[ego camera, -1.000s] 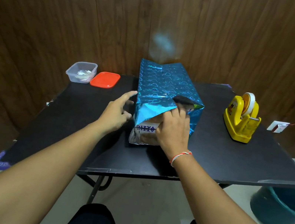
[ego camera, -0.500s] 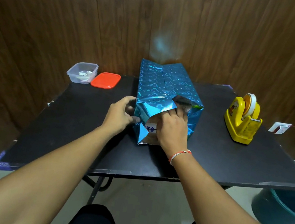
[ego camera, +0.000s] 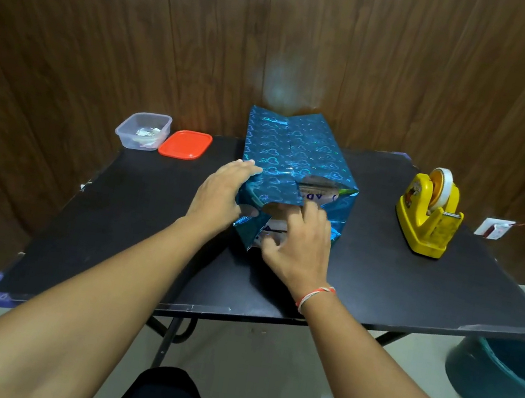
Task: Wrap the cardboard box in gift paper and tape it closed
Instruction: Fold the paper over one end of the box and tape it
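The box [ego camera: 318, 198] stands mid-table, its near end not closed. The left hand [ego camera: 219, 197] presses the paper [ego camera: 291, 155] flat-fingered; the right hand [ego camera: 299, 243] lies open on the flap, which may spring back or crease

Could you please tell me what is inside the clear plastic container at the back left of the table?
The clear container holds a few small pale scraps, too small to identify. Its orange lid lies beside it, so nothing covers them.
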